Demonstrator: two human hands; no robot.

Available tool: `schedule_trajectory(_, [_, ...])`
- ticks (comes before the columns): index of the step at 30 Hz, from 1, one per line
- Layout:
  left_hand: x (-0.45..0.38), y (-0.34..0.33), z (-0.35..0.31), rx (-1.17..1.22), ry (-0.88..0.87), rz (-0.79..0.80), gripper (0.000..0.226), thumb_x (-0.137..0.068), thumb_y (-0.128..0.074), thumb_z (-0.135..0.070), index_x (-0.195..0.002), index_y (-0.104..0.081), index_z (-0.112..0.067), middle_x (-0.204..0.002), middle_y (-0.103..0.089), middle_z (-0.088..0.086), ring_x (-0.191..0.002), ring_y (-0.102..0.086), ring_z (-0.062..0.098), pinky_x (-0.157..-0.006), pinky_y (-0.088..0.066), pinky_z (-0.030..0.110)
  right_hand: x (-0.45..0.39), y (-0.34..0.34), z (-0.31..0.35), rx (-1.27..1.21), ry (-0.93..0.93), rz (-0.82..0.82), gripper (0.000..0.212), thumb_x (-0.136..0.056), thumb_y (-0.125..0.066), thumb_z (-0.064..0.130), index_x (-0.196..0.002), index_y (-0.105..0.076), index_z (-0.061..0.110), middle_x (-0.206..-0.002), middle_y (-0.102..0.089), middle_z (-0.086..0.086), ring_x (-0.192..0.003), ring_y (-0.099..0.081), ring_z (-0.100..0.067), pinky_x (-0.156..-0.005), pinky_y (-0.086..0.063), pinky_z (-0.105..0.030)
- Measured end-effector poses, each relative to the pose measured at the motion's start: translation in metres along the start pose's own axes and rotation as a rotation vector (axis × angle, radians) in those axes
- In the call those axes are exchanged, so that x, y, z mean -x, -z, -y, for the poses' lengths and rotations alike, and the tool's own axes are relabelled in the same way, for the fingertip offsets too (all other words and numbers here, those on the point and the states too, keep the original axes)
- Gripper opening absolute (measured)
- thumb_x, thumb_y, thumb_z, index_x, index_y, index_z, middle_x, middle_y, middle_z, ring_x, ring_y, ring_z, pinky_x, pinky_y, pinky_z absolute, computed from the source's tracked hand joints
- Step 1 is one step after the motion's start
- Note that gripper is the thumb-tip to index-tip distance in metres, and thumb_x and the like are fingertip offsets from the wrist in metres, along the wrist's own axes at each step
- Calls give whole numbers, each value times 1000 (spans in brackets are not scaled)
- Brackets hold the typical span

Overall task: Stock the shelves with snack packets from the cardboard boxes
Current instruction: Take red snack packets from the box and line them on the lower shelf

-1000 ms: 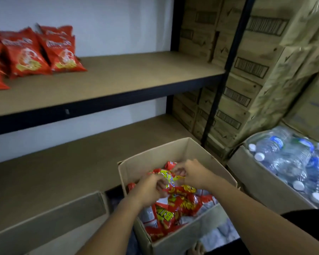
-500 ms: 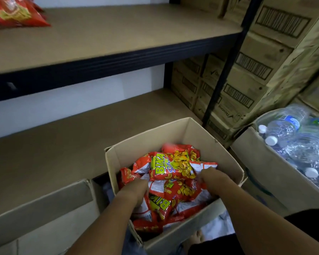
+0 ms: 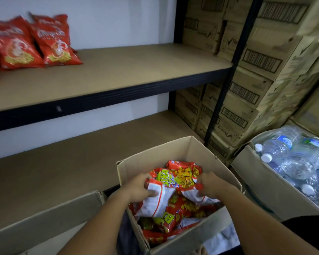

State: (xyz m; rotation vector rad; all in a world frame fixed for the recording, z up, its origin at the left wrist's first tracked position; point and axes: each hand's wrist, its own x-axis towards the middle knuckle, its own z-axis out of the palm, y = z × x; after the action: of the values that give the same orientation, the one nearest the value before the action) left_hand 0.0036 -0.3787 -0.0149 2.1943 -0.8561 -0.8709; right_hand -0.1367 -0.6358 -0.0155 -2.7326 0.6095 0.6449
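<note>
While both hands grip crinkly packets, boxy cardboard surrounds them

2 hands, both in 1 open snack box. Snack packets inside: too jumbled to count. 2 shelves. Approx. 4 red bags on the upper one, some cut off at frame edge. 1 box of water bottles, at least 6 caps visible.

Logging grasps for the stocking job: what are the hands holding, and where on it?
Both hold one bunch of snack packets: left hand at its left edge, right hand at its right.
</note>
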Motion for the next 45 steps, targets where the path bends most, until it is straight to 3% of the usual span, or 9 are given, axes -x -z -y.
schedule_trajectory(3, [23,24,-13,212,-48,-149,11,-87,-76,-24,-97,-74,-21,-95,-76,-11,-90,-70,3,-86,-55,30,21,32,20,-228,74,-152,43,-75,-81,36,-107,-61,17,-106,-64,-2,-101,-61,-19,-78,-43,-26])
schedule_trajectory(8, [70,57,-33,615,27,-353,15,-90,-73,-22,-101,-75,-13,-98,-77,5,-83,-73,16,-72,-54,31,60,70,69,-435,282,-458,34,-75,-82,33,-92,-54,23,-88,-67,5,-82,-61,-10,-70,-45,-32])
schedule_trajectory(14, [133,103,-68,707,-140,-597,20,-90,-71,-27,-105,-59,-19,-100,-76,-1,-88,-75,19,-72,-59,37,98,78,126,-420,533,-856,37,-86,-74,22,-105,-44,32,-130,-40,16,-119,-42,-7,-93,-49,-35])
schedule_trajectory(20, [185,147,-99,734,-302,-769,28,-91,-69,-33,-109,-54,-18,-104,-75,-2,-92,-73,15,-83,-58,37,116,103,197,-437,677,-1184,67,-77,-80,9,-130,-43,26,-131,-40,4,-117,-44,-15,-92,-51,-43])
schedule_trajectory(25, [212,185,-121,733,-397,-868,54,-74,-76,-49,-115,-51,-25,-113,-71,0,-97,-72,12,-85,-59,37,121,137,261,-470,703,-1184,94,-73,-86,16,-148,-31,24,-139,-28,-3,-127,-40,-12,-98,-48,-29])
schedule_trajectory(32, [222,246,-127,510,-366,-1009,75,-67,-78,-68,-130,-45,-43,-131,-53,-21,-116,-54,-4,-95,-45,22,105,186,332,-452,703,-1112,83,-88,-73,23,-154,-24,34,-162,0,-3,-147,-18,-18,-106,-42,-33])
schedule_trajectory(36, [212,273,-123,361,-300,-1147,97,-59,-83,-69,-137,-29,-48,-132,-48,-17,-116,-53,3,-98,-48,30,78,204,356,-489,712,-1167,75,-86,-76,22,-149,-35,32,-151,-39,1,-142,-27,-22,-97,-54,-42])
schedule_trajectory(40, [204,293,-103,315,-222,-1077,109,-82,-74,-44,-147,12,-58,-148,-13,-14,-144,-23,21,-114,-31,47,55,215,363,-478,596,-1149,84,-86,-75,34,-152,-24,40,-155,-37,7,-137,-40,-28,-103,-46,-46])
schedule_trajectory(45, [187,302,-86,284,-236,-1155,111,-87,-74,-36,-151,16,-49,-160,-5,-7,-149,-14,17,-113,-26,36,30,229,363,-553,706,-998,80,-83,-79,29,-147,-34,45,-149,-42,9,-130,-49,-15,-104,-47,-34])
